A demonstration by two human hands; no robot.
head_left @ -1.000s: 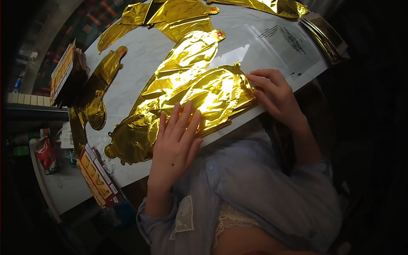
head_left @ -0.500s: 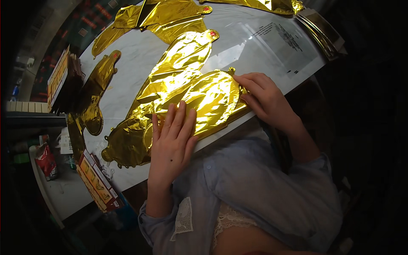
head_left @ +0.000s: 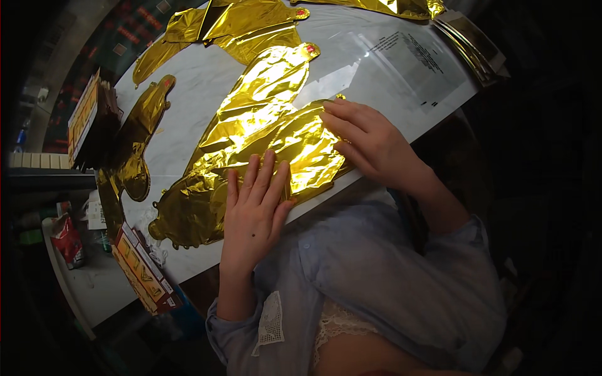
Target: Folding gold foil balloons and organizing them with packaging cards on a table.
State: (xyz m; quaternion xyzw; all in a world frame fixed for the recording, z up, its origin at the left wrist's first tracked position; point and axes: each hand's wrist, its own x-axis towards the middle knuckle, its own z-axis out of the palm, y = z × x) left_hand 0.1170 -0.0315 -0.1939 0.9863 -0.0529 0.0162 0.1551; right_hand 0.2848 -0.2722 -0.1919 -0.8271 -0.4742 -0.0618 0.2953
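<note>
1. Foil [head_left: 301, 150]: gold, crinkled, with a folded part on top. Lies along the near edge of the table [head_left: 194, 100], beneath the left hand [head_left: 254, 210] and the right hand [head_left: 367, 141]. Spans the gap between both; extends past the left hand to a tabbed lower-left end. Runs also upward, well apart from both, to a rounded tip with a red mark.
2. Left hand: palm down, resting flat on the lower part of the foil, with fingers straight and slightly parted. Released; grips nothing.
3. Right hand: bent over the right end of the foil, with fingertips touching its upper face. Cannot tell whether pinching an edge or only pressing.
4. Side foil [head_left: 147, 131]: gold, narrow, curved. Lies to the left, apart from both hands.
5. Far foils [head_left: 251, 28]: gold, overlapping. Lie at the far side of the table, beyond the red-marked tip.
6. Clear bag [head_left: 429, 81]: transparent, with dark print. Lies flat on the table, beyond the right hand.
7. Right stack [head_left: 467, 47]: flat packets, at the right end of the table.
8. Left stack [head_left: 86, 122]: orange-fronted packets, tilted, near the side foil.
9. Box [head_left: 141, 269]: orange and dark red, tilted, at the near-left corner.
10. String [head_left: 160, 255]: white, bunched between box and foil.
11. Red packet [head_left: 67, 241]: left of the box, well apart from both hands.
</note>
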